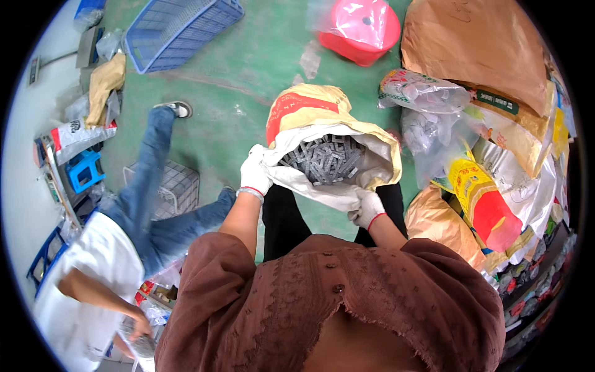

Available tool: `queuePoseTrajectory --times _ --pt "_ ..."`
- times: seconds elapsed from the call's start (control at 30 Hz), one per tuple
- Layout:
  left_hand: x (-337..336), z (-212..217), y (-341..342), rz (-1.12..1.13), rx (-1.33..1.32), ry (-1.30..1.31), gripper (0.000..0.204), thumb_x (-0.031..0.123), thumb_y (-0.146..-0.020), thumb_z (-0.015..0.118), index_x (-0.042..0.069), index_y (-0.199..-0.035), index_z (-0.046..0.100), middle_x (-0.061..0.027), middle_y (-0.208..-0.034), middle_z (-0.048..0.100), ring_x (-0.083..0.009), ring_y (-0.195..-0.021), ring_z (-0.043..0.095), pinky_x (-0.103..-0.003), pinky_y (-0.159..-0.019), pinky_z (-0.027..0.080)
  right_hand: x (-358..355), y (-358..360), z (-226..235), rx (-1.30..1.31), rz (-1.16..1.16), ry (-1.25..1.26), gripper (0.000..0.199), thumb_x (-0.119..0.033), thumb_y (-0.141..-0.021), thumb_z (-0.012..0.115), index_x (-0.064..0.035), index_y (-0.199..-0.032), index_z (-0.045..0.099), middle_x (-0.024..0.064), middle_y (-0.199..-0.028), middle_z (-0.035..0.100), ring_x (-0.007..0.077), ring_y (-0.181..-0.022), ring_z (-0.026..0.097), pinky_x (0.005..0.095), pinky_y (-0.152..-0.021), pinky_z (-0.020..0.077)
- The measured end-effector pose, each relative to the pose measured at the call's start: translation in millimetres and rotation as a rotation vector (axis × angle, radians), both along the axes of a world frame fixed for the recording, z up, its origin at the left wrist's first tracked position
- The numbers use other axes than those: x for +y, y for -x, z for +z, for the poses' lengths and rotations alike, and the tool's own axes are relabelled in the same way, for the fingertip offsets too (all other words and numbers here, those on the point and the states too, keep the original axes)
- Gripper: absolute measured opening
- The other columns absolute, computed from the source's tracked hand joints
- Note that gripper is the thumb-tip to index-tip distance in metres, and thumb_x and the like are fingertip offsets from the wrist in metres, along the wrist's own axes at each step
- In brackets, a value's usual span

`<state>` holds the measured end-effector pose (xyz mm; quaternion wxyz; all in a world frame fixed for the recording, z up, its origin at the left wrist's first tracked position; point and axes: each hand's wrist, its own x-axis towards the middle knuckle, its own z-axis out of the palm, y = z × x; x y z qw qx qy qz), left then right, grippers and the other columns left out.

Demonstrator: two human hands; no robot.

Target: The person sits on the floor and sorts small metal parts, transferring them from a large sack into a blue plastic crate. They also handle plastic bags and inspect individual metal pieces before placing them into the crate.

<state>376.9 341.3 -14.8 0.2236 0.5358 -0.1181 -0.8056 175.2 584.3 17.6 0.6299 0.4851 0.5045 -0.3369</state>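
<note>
A yellow and red woven sack (304,105) with a white lining stands in front of me, its mouth held wide toward me. Inside lie many small grey rectangular pieces (325,160), heaped together; their exact kind is too small to tell. My left hand (255,168), in a white knit glove, grips the sack's rim on the left. The near right part of the rim is in my right hand (369,208), gloved the same way, with its fingers closed round the folded edge.
At the far left lies a blue plastic crate (183,31); a pink stool (362,31) stands far ahead. Plastic bags (427,99) and paper sacks (477,43) pile up on the right. A person in jeans (149,180) strides on the left beside a white wire basket (176,189).
</note>
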Motion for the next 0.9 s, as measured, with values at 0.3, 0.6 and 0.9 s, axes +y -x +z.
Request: queuePoseTrajectory --times 0.3,0.6,0.9 --pt "35.7 -16.0 20.3 0.219 -0.116 -0.037 0.022 0.023 -0.098 0.052 0.004 -0.107 0.059 -0.0125 -0.105 0.065 -0.0308 -0.094 0.062 -0.05 -0.09 0.049 16.6 78.2 -13.0 -0.065 0.054 0.114 0.013 -0.023 -0.094 0.051 -0.0135 -0.085 0.054 0.0009 -0.06 0.049 0.0104 -0.04 0.032 0.0257 -0.038 0.0259" --pt "169.2 -0.2 76.9 -0.343 -0.043 0.306 0.041 0.02 -0.097 0.047 0.002 -0.134 0.05 -0.0076 -0.134 0.056 -0.024 -0.123 0.052 -0.042 -0.111 0.036 17.1 202.5 -51.2 0.176 0.276 0.323 0.026 -0.017 -0.09 0.042 -0.0013 -0.09 0.062 0.0101 -0.068 0.062 0.0183 -0.045 0.05 0.0344 -0.036 0.0321" --pt "196.7 23.8 141.9 -0.224 0.221 -0.425 0.033 0.022 -0.1 0.051 0.005 -0.127 0.056 -0.0032 -0.123 0.063 -0.0178 -0.109 0.061 -0.029 -0.093 0.047 -37.5 227.7 -46.2 0.494 0.801 0.179 0.024 -0.017 -0.092 0.045 -0.0024 -0.084 0.063 0.0065 -0.062 0.058 0.0141 -0.035 0.036 0.035 -0.03 0.0397"
